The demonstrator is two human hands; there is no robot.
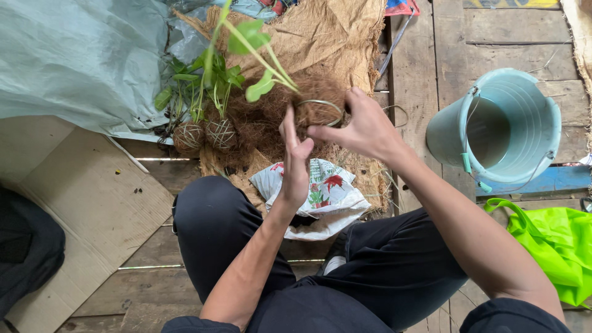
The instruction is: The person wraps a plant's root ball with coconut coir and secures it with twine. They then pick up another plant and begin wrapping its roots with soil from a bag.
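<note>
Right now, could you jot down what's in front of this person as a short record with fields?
left hand: raised open, touching the fibre ball
right hand: pinching a string loop on the fibre ball
plant: green leaves rising from the fibre
finished balls: two, string-wrapped, to the left
bucket: pale blue, on its side
floor: wooden planks

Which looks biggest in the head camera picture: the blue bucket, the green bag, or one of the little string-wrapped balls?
1. Blue bucket, biggest.
2. Green bag, though the picture's edge cuts it off, so this is unsure.
3. String-wrapped ball, smallest; its neighbour ball looks alike.
</note>
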